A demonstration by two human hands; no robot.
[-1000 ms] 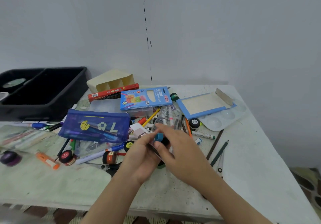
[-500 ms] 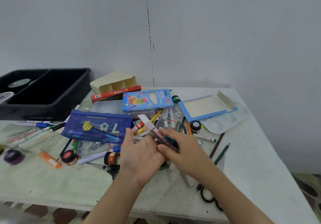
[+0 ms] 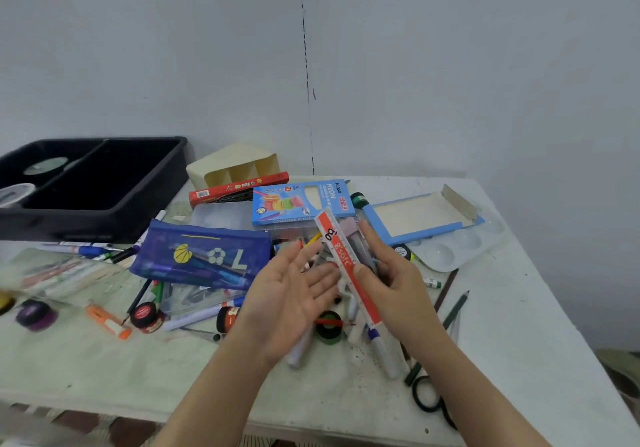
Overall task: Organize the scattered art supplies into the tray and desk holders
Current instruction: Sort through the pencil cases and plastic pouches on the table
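Note:
My right hand (image 3: 391, 280) holds a long clear pack with a red label (image 3: 346, 266) tilted above the middle of the table. Its fingers lie along the pack's right side and the thumb presses the front. My left hand (image 3: 294, 294) is palm up with straight fingers just left of the pack, fingertips close to it. A black two-compartment tray (image 3: 138, 183) stands at the back left. A cream desk holder (image 3: 235, 166) lies on its side behind a red pencil box (image 3: 239, 188). Pens, markers and paint pots lie scattered under and around my hands.
A blue mesh pencil pouch (image 3: 201, 256) lies left of my hands. A blue coloured-pencil box (image 3: 301, 200), an open blue-rimmed box (image 3: 422, 218) and a white palette (image 3: 460, 245) sit behind. Black scissors (image 3: 433, 398) lie near the table's front right edge.
The pack has been lifted and turned so its red label faces me. My left hand has let go of it and opened palm up. The camera tilted slightly.

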